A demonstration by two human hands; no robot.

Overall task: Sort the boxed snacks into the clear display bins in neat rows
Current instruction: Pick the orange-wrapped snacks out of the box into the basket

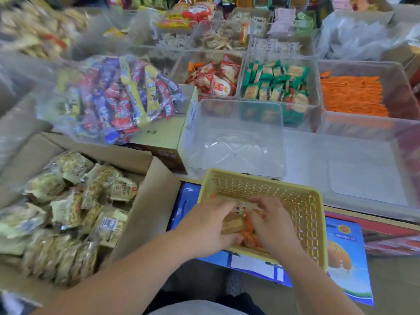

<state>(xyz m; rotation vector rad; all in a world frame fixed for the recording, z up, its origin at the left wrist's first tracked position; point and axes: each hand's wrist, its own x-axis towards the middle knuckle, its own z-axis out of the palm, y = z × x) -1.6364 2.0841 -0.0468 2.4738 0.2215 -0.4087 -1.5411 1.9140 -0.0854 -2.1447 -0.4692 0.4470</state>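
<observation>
Left hand (204, 228) and right hand (271, 223) clasp a stack of snack packets (235, 221) in the near yellow basket (318, 201). Probably light, slippery, crushable: press stack ends gently.

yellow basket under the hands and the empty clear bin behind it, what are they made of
Yellow lattice basket: looks like moulded plastic, matt; even colour and a regular grid of holes. Empty clear display bin: likely rigid plastic, glossy; see-through walls, white glints on its base. Acrylic or another plastic, cannot tell.
</observation>
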